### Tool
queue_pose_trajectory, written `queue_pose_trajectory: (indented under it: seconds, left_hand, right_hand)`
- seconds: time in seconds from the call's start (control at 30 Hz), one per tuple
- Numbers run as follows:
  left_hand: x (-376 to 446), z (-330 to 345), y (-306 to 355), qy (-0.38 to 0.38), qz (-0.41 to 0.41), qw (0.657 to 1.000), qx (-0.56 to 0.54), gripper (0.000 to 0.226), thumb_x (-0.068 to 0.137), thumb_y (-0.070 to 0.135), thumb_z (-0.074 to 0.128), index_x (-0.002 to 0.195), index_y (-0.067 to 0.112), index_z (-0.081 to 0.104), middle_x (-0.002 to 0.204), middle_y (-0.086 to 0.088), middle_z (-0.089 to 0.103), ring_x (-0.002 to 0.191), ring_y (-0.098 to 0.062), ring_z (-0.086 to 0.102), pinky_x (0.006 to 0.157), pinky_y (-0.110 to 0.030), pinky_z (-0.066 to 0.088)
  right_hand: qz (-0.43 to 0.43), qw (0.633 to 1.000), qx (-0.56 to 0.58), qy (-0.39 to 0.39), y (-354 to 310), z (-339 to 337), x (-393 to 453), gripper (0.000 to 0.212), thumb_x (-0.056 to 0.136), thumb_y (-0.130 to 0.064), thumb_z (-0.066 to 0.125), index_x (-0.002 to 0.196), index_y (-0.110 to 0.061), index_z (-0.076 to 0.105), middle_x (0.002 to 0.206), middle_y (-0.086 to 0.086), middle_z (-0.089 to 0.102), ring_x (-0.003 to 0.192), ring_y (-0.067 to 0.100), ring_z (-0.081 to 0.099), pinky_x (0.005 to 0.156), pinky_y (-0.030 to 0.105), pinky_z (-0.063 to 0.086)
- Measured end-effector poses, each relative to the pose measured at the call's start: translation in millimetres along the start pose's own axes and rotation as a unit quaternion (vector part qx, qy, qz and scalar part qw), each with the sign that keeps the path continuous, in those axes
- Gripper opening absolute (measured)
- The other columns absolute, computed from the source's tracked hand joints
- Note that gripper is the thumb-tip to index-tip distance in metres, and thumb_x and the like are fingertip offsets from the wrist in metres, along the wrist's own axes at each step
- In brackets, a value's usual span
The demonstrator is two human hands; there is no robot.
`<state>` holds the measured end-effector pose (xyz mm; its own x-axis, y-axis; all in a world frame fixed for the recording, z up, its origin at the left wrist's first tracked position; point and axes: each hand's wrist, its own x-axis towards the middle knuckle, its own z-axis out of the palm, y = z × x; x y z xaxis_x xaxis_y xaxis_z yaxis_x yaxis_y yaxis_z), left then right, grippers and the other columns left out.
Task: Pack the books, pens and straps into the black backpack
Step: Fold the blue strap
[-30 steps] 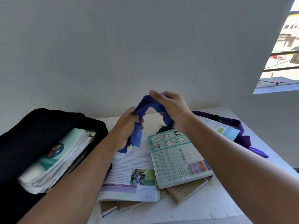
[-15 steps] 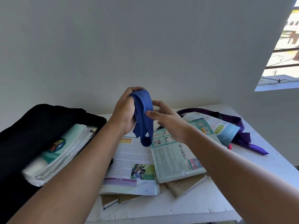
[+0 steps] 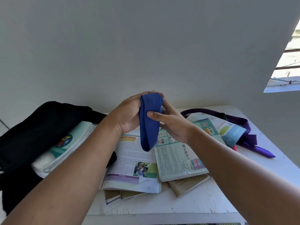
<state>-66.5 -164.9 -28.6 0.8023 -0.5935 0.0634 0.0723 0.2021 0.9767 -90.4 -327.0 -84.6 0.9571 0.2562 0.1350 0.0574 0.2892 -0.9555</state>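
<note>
A folded blue strap (image 3: 150, 122) hangs above the books, draped over the fingers of my left hand (image 3: 128, 113). My right hand (image 3: 170, 122) pinches the strap's right side with thumb and fingers. The black backpack (image 3: 29, 127) lies open at the left with a thick teal-covered book (image 3: 65, 145) inside it. Several books lie on the white table: an open page with a photo (image 3: 131, 164), a teal book (image 3: 180, 158) and brown notebooks (image 3: 186, 184) beneath. A purple strap (image 3: 250, 140) lies at the right behind a light blue book (image 3: 227, 129).
The white table (image 3: 267, 168) has a chipped front edge (image 3: 162, 213). A small pink object (image 3: 234, 147), perhaps a pen, peeks out by the purple strap. A grey wall stands close behind, with a window (image 3: 287, 65) at the upper right.
The blue strap has gone from stretched between both hands to folded into a hanging loop over my left hand. My right hand has shifted to pinch its side.
</note>
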Motion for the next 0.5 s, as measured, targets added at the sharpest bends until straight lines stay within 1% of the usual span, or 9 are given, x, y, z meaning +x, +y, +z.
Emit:
queue_pose_trajectory:
  seconds: [0.03,0.1,0.17,0.23,0.27,0.33,0.37,0.43,0.5]
  left_hand:
    - [-1.2,0.2,0.4,0.001,-0.004,1.000,0.005,0.033,0.105,0.011,0.039,0.109,0.009,0.072,0.104,-0.010,0.070,0.093,-0.027,0.066,0.081,-0.039,0.058]
    - [-2.5,-0.7,0.4,0.004,-0.012,1.000,0.014,0.033,0.105,0.012,0.039,0.109,0.009,0.072,0.105,-0.010,0.070,0.095,-0.029,0.064,0.084,-0.042,0.057]
    - [-4.4,-1.5,1.1,0.011,-0.015,1.000,0.025,0.033,0.105,0.011,0.039,0.113,0.009,0.071,0.105,-0.010,0.070,0.095,-0.029,0.064,0.084,-0.043,0.057]
    - [-4.2,-1.9,1.0,0.029,-0.004,0.999,0.041,0.033,0.105,0.008,0.039,0.120,0.006,0.068,0.107,-0.010,0.071,0.097,-0.027,0.066,0.085,-0.041,0.058]
    - [-4.0,-2.5,-0.1,0.047,0.006,0.997,0.056,0.033,0.106,0.006,0.040,0.125,0.005,0.067,0.111,-0.011,0.072,0.101,-0.026,0.067,0.091,-0.041,0.057]
    - [-4.2,-7.7,-2.8,0.077,0.022,0.991,0.107,0.032,0.104,0.005,0.046,0.130,0.006,0.065,0.120,-0.012,0.071,0.113,-0.026,0.066,0.106,-0.044,0.049]
    - [-5.7,-11.6,-4.8,0.081,0.021,0.990,0.117,0.033,0.103,0.006,0.050,0.133,0.008,0.064,0.125,-0.011,0.070,0.118,-0.025,0.064,0.110,-0.044,0.045]
    - [-11.9,-20.6,-11.1,0.079,-0.007,0.995,0.067,0.040,0.101,0.011,0.054,0.140,0.015,0.060,0.130,-0.009,0.068,0.119,-0.023,0.063,0.104,-0.041,0.045]
    - [-20.1,-21.6,-19.7,0.069,-0.040,0.997,0.010,0.046,0.098,0.029,0.053,0.142,0.015,0.058,0.130,-0.010,0.067,0.116,-0.024,0.060,0.098,-0.042,0.047]
  right_hand:
    - [0.008,1.000,0.002,-0.012,-1.2,1.3,-1.2,0.070,0.086,-0.012,0.082,0.147,-0.021,0.050,0.127,0.006,0.070,0.116,0.022,0.068,0.093,0.030,0.056]
    - [0.025,0.999,-0.011,-0.026,0.0,1.0,-1.3,0.062,0.087,-0.015,0.082,0.143,-0.020,0.056,0.125,0.006,0.072,0.117,0.023,0.068,0.097,0.033,0.054]
    - [0.043,0.998,-0.027,-0.028,-2.4,3.9,-3.5,0.046,0.086,-0.021,0.081,0.129,-0.014,0.066,0.119,0.005,0.075,0.112,0.020,0.070,0.100,0.035,0.052]
    - [0.051,0.998,-0.021,-0.024,-3.5,4.9,-4.9,0.036,0.086,-0.024,0.075,0.119,-0.012,0.070,0.111,0.002,0.077,0.105,0.017,0.071,0.097,0.032,0.054]
    - [0.049,0.999,-0.012,-0.021,-3.2,4.6,-5.2,0.031,0.089,-0.024,0.073,0.118,-0.012,0.071,0.109,0.001,0.078,0.103,0.016,0.071,0.095,0.031,0.054]
    - [0.040,0.999,0.013,0.006,-3.2,4.8,-5.0,0.023,0.095,-0.021,0.069,0.117,-0.012,0.071,0.108,0.000,0.078,0.100,0.015,0.071,0.092,0.030,0.054]
    - [0.033,0.999,0.027,0.024,-2.0,3.5,-4.6,0.021,0.097,-0.019,0.068,0.116,-0.012,0.071,0.109,0.001,0.078,0.100,0.015,0.071,0.092,0.031,0.055]
    - [0.024,0.997,0.036,0.056,0.2,1.9,-4.1,0.018,0.099,-0.019,0.068,0.116,-0.013,0.072,0.109,0.002,0.078,0.098,0.015,0.072,0.086,0.029,0.057]
    - [0.023,0.996,0.026,0.076,3.9,0.5,-4.5,0.017,0.098,-0.019,0.070,0.114,-0.013,0.072,0.110,0.004,0.078,0.098,0.016,0.073,0.081,0.027,0.059]
